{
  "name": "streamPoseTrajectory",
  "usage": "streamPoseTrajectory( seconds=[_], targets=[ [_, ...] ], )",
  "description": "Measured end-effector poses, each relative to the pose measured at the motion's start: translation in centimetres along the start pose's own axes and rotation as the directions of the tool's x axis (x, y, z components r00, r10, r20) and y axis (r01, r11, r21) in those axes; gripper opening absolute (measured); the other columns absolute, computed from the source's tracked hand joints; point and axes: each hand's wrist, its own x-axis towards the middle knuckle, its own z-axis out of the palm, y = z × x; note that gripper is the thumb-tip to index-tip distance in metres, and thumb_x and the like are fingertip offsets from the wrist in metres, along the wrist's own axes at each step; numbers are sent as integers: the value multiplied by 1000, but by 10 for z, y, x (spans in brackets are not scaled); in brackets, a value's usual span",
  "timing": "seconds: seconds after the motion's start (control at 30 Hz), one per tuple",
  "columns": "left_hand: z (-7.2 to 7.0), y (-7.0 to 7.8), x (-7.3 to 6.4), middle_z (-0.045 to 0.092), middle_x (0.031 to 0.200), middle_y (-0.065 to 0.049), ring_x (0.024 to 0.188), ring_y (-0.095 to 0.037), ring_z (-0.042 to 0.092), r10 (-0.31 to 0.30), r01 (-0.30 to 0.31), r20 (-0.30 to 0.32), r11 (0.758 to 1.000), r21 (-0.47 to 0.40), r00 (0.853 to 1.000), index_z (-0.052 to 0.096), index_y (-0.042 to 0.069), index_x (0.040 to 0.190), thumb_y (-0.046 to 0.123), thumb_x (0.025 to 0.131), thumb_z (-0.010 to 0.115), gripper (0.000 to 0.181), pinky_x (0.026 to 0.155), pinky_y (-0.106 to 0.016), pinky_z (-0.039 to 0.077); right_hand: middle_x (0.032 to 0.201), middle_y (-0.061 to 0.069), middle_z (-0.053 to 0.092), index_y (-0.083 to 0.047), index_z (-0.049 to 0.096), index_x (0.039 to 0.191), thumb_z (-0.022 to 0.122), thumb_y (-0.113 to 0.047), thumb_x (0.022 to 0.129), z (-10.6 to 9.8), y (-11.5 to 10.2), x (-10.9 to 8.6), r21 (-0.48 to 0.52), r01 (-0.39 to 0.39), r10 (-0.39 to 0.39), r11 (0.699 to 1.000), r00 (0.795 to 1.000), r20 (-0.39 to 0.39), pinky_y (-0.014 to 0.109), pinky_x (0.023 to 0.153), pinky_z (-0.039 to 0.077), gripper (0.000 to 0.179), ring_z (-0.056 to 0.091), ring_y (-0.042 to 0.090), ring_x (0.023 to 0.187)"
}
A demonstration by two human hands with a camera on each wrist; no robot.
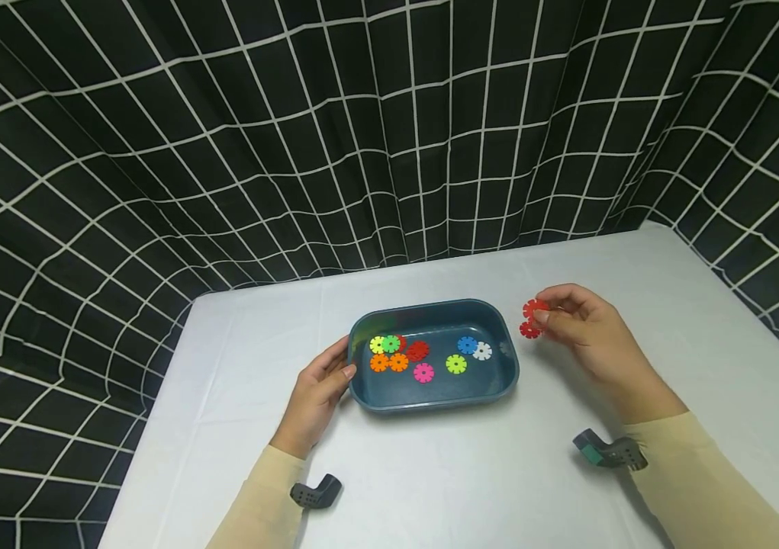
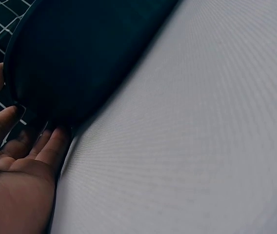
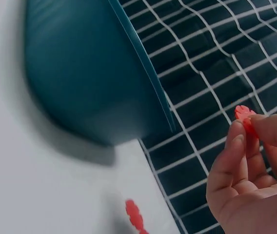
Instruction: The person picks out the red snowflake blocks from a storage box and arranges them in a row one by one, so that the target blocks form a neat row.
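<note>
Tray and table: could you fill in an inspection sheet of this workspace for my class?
Surface: white table.
Job's things: dark blue-green tray with notched discs of several colours inside; outside, a red disc and another red disc close to it.
Clutter: nothing seen.
Hands: left hand holds one end of the tray; right hand, beyond the other end, pinches red.
Cables: nothing seen.
Surroundings: black cloth with white grid lines around the table.

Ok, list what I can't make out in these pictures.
Left wrist view: inside of the tray, hidden by its wall.
Head view: part of the held red disc, covered by the right hand.
Head view: part of one overlapped red disc, covered by the green disc.
Right wrist view: rest of the lower red piece, cut off by the bottom edge.
</note>
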Motion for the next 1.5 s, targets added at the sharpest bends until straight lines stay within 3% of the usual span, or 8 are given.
streamPoseTrajectory(
  seconds=[0.17,0.4,0.67,0.97,1.1,1.27,1.4,1.5],
  targets=[
    [-1,0,0,49,163,-18,149,-33,48,5,-5,-6,1000,-2,1000,48,-1,161,3,108,65,56,117,-35,47,109,6,71,1,66,125,71,5,103,-9,1,2,51,12,-11,999,1000,-18,25,82,64,23,73,19,93],
    [-1,1,0,48,163,-18,149,-33,48,7,-7,-6,1000,-6,1000,48,-1,161,3,108,65,56,117,-35,46,109,4,71,-1,67,127,71,2,104,-23,4,3,6,16,-15,1000,998,-58,22,82,63,23,72,15,92],
    [0,0,-1,46,164,-22,150,-36,46,16,-16,6,1000,-23,1000,46,-4,162,2,108,65,58,117,-35,46,117,2,66,-3,63,135,71,-8,107,-45,13,4,-44,-77,70,996,988,-138,17,83,61,29,69,14,97],
    [-1,-1,-1,45,165,-22,150,-36,46,17,-17,11,1000,-26,1000,44,-5,162,1,108,65,58,117,-35,46,120,3,64,-1,62,140,71,-10,108,-69,25,5,34,-108,113,994,971,-208,17,83,60,35,68,14,98],
    [0,0,-1,44,166,-22,151,-36,45,20,-20,13,1000,-24,1000,43,-5,163,1,108,64,59,118,-35,45,118,2,65,-2,62,140,71,-12,108,-79,28,4,22,-126,127,992,959,-253,15,83,59,34,68,12,99],
    [1,1,-1,45,165,-21,151,-35,46,15,-15,10,1000,-21,1000,44,-5,162,1,108,64,58,118,-35,45,120,-1,65,-4,61,142,67,-20,111,-88,33,5,-135,-205,157,969,940,-303,13,84,58,35,67,9,105],
    [1,2,-1,46,165,-19,150,-32,46,9,-9,8,1000,-9,1000,46,-3,162,2,109,65,56,118,-35,45,126,4,64,-4,60,147,62,-29,113,-95,40,5,-334,-274,154,902,927,-342,9,84,55,42,64,4,105],
    [1,2,-1,46,165,-18,150,-32,47,9,-9,10,1000,-3,1000,46,-2,162,3,109,64,56,118,-35,45,129,12,63,-1,59,147,60,-29,114,-100,45,4,-418,-288,134,862,923,-360,7,81,54,43,62,2,101]
  ],
)
